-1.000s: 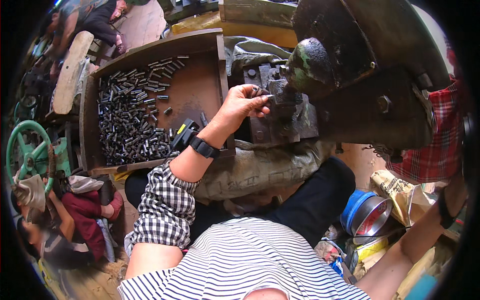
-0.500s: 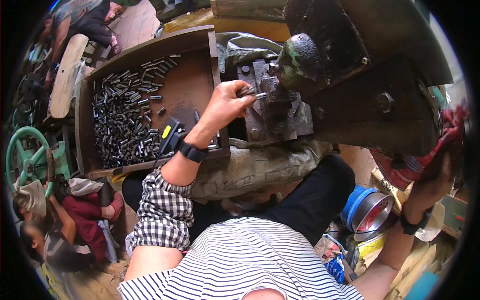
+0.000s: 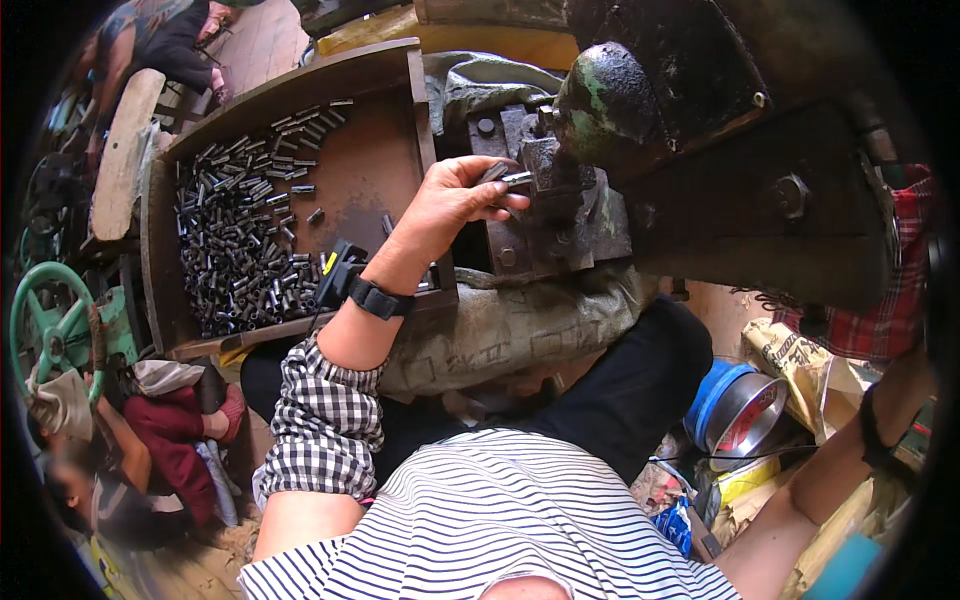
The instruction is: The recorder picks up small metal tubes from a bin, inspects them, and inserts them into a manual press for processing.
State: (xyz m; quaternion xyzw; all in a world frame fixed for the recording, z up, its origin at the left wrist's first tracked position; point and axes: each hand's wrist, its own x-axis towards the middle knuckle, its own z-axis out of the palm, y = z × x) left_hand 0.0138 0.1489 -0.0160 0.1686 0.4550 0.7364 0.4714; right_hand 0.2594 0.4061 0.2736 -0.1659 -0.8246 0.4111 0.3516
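Observation:
My left hand (image 3: 462, 197) is closed, pinching small metal tubes (image 3: 517, 180) between thumb and fingers; at least two show, one shiny and one darker. It hovers at the left side of a dark, greasy press die block (image 3: 545, 165) bolted to a steel base. Below the large press head (image 3: 608, 95), the tubes point toward that block. My right hand (image 3: 912, 372) is at the far right rim beside a red plaid cloth (image 3: 908, 235); its fingers are lost in shadow, so its grip cannot be made out.
A wooden tray (image 3: 300, 333) left of the press holds many short metal tubes (image 3: 235, 255). A grey sack (image 3: 520, 325) lies along the press's near side. A metal tin with blue tape (image 3: 735, 410) stands at lower right. Another person (image 3: 120, 470) sits at left near a green handwheel (image 3: 55, 325).
My left hand has tilted slightly, and the tubes in it now sit a little left of the die block. My right arm has moved outward and to the right, along with the plaid cloth's shift.

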